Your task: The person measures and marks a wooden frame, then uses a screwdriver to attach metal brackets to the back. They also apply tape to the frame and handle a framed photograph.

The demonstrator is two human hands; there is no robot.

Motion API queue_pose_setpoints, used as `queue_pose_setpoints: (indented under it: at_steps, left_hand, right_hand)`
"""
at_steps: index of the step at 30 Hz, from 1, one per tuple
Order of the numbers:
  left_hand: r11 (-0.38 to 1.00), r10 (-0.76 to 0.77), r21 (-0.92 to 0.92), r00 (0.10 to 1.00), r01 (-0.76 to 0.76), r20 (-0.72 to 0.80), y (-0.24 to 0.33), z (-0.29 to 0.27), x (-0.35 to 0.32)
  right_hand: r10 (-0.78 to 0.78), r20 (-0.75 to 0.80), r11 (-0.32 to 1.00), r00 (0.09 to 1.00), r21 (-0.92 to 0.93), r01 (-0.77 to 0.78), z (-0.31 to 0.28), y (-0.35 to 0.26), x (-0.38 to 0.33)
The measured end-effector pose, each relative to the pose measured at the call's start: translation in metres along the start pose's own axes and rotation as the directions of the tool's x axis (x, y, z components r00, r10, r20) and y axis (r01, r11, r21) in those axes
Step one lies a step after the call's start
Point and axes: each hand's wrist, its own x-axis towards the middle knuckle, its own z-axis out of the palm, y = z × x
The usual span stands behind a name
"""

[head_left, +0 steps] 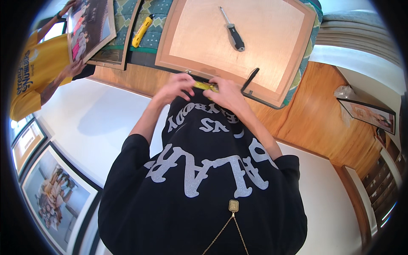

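Note:
A short yellow strip (202, 85), its exact kind unclear, sits between my hands just off the near edge of a wooden picture frame. My right hand (225, 92) is closed on its right end. At its left end are the curled fingers of my left hand (177, 87), pinched together. The picture frame (168, 42) lies with its pale backing board (191, 29) facing up. On that board rests a screwdriver (234, 36) with a black and grey handle. A black stand leg or strap (250, 79) sticks up near the frame's right corner.
A yellow utility knife (143, 31) lies left of the frame on a green patterned cloth (155, 21). Further left, a person in a yellow shirt (42, 70) holds a framed photo (89, 29). Framed pictures (57, 199) lean at lower left; another (367, 114) stands at right.

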Motion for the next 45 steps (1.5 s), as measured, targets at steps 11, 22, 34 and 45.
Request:
queue_pose_setpoints:
  at_steps: [11,22,34,45]
  left_hand:
    - [0.919,0.382,0.309,0.743,-0.244,-0.550,-0.038,-0.127,0.029]
    - [0.933,0.346,0.272,0.788,-0.235,-0.509,-0.033,-0.119,0.022]
    - [0.948,0.317,0.207,0.783,-0.243,-0.535,-0.036,-0.122,0.019]
    - [0.614,0.786,0.673,0.400,-0.413,-0.471,0.226,-0.115,0.162]
  right_hand:
    - [0.140,-0.408,0.743,0.902,-0.559,-0.368,0.000,0.016,-0.020]
    - [0.344,-0.320,0.686,0.882,-0.555,-0.469,-0.001,0.014,-0.019]
    - [0.383,-0.211,0.761,0.899,-0.481,-0.436,-0.016,0.019,-0.012]
    - [0.101,-0.412,0.779,0.906,-0.534,-0.330,-0.218,-0.009,0.114]
